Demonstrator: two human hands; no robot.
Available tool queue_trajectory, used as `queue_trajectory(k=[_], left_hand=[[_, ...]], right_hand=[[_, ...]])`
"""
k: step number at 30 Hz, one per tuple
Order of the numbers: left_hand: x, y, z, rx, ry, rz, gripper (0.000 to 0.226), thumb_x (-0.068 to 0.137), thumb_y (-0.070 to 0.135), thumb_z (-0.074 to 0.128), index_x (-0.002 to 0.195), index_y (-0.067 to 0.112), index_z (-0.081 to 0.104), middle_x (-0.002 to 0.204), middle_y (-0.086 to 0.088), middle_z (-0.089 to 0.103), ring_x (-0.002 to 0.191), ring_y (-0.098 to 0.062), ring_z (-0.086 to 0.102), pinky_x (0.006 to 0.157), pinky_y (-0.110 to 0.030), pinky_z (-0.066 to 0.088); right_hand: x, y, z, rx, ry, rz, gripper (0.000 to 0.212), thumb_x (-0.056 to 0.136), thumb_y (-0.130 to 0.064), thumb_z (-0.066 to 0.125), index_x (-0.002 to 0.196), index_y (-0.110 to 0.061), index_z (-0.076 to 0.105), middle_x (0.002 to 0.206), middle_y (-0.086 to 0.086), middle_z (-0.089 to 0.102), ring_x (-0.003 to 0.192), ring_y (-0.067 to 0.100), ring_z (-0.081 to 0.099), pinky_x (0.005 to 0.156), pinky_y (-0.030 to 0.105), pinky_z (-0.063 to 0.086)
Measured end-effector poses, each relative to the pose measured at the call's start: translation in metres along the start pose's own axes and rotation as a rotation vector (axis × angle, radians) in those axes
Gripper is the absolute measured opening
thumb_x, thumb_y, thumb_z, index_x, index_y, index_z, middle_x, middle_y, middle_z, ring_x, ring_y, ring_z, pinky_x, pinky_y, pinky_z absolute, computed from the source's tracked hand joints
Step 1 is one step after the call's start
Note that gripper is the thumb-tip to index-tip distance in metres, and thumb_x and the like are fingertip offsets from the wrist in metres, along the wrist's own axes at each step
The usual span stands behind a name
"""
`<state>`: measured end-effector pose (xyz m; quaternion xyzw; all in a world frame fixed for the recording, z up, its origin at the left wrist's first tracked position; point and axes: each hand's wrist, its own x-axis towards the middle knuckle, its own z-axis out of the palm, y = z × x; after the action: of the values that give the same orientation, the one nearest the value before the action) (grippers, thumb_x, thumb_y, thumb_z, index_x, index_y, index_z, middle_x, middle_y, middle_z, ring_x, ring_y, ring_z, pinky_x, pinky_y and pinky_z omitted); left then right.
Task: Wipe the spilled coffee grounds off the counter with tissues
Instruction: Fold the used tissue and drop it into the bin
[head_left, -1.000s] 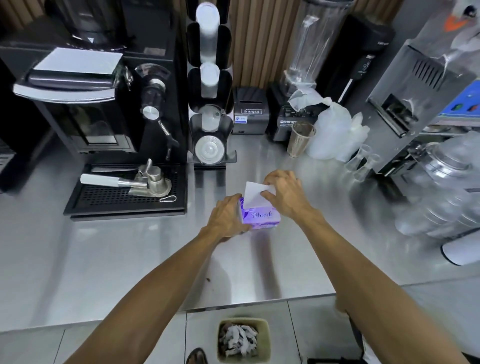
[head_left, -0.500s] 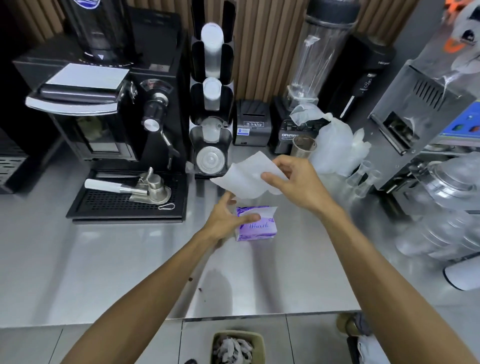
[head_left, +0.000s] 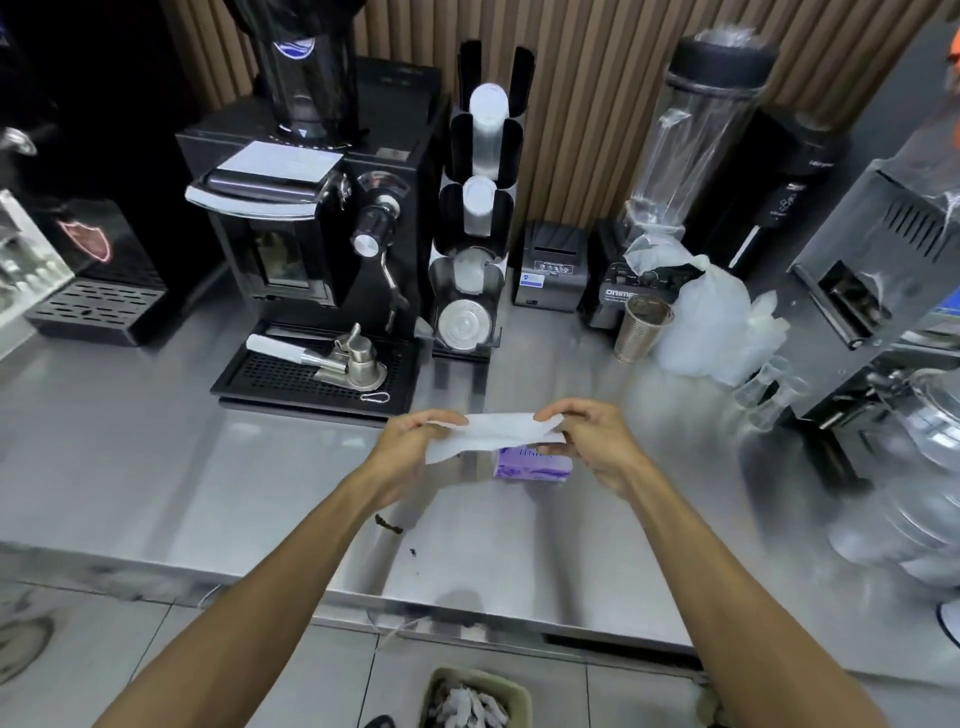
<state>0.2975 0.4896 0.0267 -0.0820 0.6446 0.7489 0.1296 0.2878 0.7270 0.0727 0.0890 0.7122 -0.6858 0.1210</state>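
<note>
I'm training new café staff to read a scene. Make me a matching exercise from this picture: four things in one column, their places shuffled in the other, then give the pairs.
Things:
1 tissue
2 tissue pack
3 coffee grounds
4 bin

Places:
A on the floor below the counter
B stretched between the left hand and the right hand
C loose on the counter near its front edge
D lying on the counter just beyond the held sheet

Pairs: 1-B, 2-D, 3-C, 4-A
</note>
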Motion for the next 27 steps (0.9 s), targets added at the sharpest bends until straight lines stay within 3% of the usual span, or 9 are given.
queue_trajectory(k=[4,6,8,12,15,18,20,23,27], left_hand=[[-0.016,-0.006,-0.005,-0.152,-0.035,-0.105,0.026,0.093,0.016,0.05,0.096,-0.002,0.068,0.106,-0.012,0.071,0.093,-0.028,0.066,0.086,-0.036,0.05],[-0.02,-0.012,-0.01,-0.108,-0.031,-0.087,0.034,0.087,0.03,0.068,0.099,-0.002,0.071,0.113,-0.008,0.07,0.099,-0.029,0.067,0.09,-0.04,0.052],[-0.026,-0.018,-0.012,0.029,-0.001,-0.03,0.029,0.077,0.023,0.08,0.098,0.003,0.074,0.112,-0.009,0.071,0.096,-0.028,0.068,0.087,-0.04,0.054],[-0.038,-0.024,-0.015,0.108,0.049,0.126,0.02,0.081,-0.001,0.074,0.098,0.008,0.072,0.108,-0.01,0.068,0.084,-0.021,0.068,0.066,-0.031,0.059],[-0.042,-0.027,-0.02,0.178,0.054,0.165,0.022,0.086,-0.006,0.065,0.098,0.01,0.075,0.104,-0.004,0.073,0.092,-0.024,0.069,0.076,-0.029,0.058],[-0.046,-0.03,-0.024,0.308,0.069,0.143,0.022,0.084,-0.003,0.067,0.092,0.014,0.079,0.099,0.005,0.075,0.098,-0.015,0.069,0.087,-0.024,0.053],[-0.052,-0.031,-0.029,0.348,0.035,0.148,0.016,0.078,0.006,0.078,0.092,0.013,0.079,0.098,0.007,0.075,0.096,-0.009,0.069,0.084,-0.017,0.051],[-0.057,-0.035,-0.037,0.439,0.018,0.212,0.016,0.072,0.009,0.084,0.086,0.007,0.079,0.094,0.004,0.075,0.085,-0.003,0.069,0.072,-0.009,0.047],[-0.065,-0.047,-0.047,0.724,-0.011,0.368,0.015,0.072,0.012,0.085,0.085,0.013,0.079,0.092,0.005,0.073,0.085,-0.003,0.067,0.082,-0.013,0.048]], right_hand=[[-0.008,0.015,0.003,0.15,-0.083,0.149,0.021,0.085,-0.003,0.058,0.095,0.009,0.07,0.102,0.02,0.072,0.088,0.042,0.07,0.076,0.04,0.059],[-0.012,0.023,0.006,0.14,-0.129,0.124,0.022,0.081,-0.004,0.07,0.099,0.009,0.07,0.102,0.02,0.071,0.09,0.04,0.07,0.077,0.042,0.06],[-0.016,0.032,0.008,0.097,-0.109,0.07,0.022,0.076,0.007,0.075,0.097,0.009,0.068,0.1,0.022,0.069,0.087,0.038,0.071,0.074,0.038,0.06],[-0.017,0.042,0.009,0.061,-0.094,-0.001,0.028,0.075,0.015,0.071,0.098,-0.001,0.069,0.1,0.022,0.069,0.087,0.036,0.071,0.072,0.035,0.06],[-0.018,0.047,0.014,0.028,-0.103,0.017,0.02,0.081,0.016,0.063,0.093,0.004,0.073,0.096,0.022,0.071,0.082,0.031,0.072,0.073,0.027,0.058],[-0.018,0.053,0.019,0.014,-0.087,0.028,0.018,0.082,0.015,0.059,0.085,0.006,0.074,0.088,0.019,0.073,0.084,0.03,0.072,0.082,0.03,0.057],[-0.021,0.055,0.022,0.019,-0.138,0.032,0.01,0.081,0.006,0.068,0.087,0.004,0.076,0.088,0.014,0.074,0.087,0.024,0.072,0.088,0.031,0.055],[-0.027,0.065,0.025,-0.146,-0.199,-0.012,0.017,0.069,-0.008,0.084,0.085,-0.009,0.079,0.094,0.005,0.076,0.094,0.017,0.069,0.088,0.026,0.053],[-0.038,0.084,0.036,-0.31,-0.207,-0.129,0.024,0.068,-0.006,0.085,0.087,-0.018,0.077,0.09,0.0,0.075,0.086,0.02,0.069,0.083,0.03,0.055]])
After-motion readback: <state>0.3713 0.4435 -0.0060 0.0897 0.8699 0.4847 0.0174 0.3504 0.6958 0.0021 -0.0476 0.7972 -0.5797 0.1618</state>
